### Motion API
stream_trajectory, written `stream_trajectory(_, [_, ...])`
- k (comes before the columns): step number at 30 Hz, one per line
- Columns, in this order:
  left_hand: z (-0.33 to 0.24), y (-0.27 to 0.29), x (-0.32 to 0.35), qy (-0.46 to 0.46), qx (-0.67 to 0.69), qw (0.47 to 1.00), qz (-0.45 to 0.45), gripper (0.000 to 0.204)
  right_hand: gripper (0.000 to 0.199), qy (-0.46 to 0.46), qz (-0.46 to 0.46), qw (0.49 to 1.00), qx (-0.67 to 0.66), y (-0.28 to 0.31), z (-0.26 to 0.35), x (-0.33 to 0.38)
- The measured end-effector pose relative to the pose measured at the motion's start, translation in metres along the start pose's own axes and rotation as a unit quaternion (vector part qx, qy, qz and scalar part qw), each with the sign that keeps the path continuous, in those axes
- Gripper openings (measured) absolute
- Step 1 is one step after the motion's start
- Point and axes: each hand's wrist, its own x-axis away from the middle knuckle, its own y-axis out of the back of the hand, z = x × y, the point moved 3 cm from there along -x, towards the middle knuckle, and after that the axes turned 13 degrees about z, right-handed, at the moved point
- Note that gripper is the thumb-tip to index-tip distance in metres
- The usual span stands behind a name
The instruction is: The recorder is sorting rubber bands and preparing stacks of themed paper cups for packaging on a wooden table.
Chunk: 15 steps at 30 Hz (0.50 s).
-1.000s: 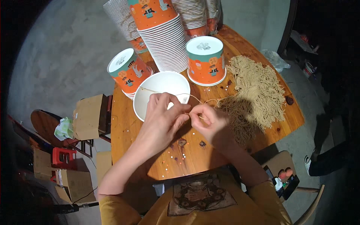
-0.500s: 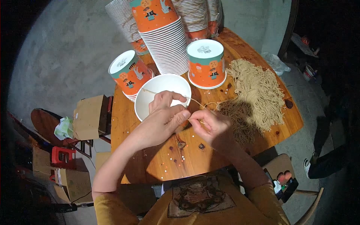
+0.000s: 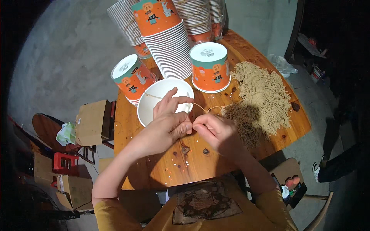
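A white paper bucket [image 3: 145, 111] stands on the wooden table with its open mouth toward me. My left hand [image 3: 169, 125] is over its near right side, index and middle fingers stretched out, thumb pinched against a curled finger. Close beside it my right hand [image 3: 216, 133] is closed in a pinch, fingertips meeting the left thumb. A thin tan string [image 3: 201, 107] runs from the bucket's mouth past my left fingers toward a bundle of beige string [image 3: 266, 98] on the right. The piece between my fingertips is mostly hidden.
Two upturned orange-and-green paper buckets [image 3: 210, 71] flank a tall nested stack [image 3: 167, 52] behind the white one. Wrapped stacks [image 3: 194, 19] stand farther back. Small white bits dot the tabletop. Cardboard boxes [image 3: 92, 122] and a red stool [image 3: 65, 163] are at left; a person's leg [image 3: 339, 165] shows at right.
My left index and middle fingers have straightened and lifted. The fingertips of both hands have drawn together, covering the string seen at the right fingers before.
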Motion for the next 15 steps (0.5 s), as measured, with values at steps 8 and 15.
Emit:
stream_trajectory(8, [-0.007,-0.037,0.007,-0.161,-0.526,0.812,-0.196,0.031,0.014,-0.182,0.161,0.901,-0.36,-0.011,-0.033,0.008])
stream_trajectory(15, [-0.007,-0.039,0.006,-0.095,-0.39,0.901,-0.165,0.023,0.013,-0.168,0.192,0.898,-0.359,-0.015,-0.043,0.01])
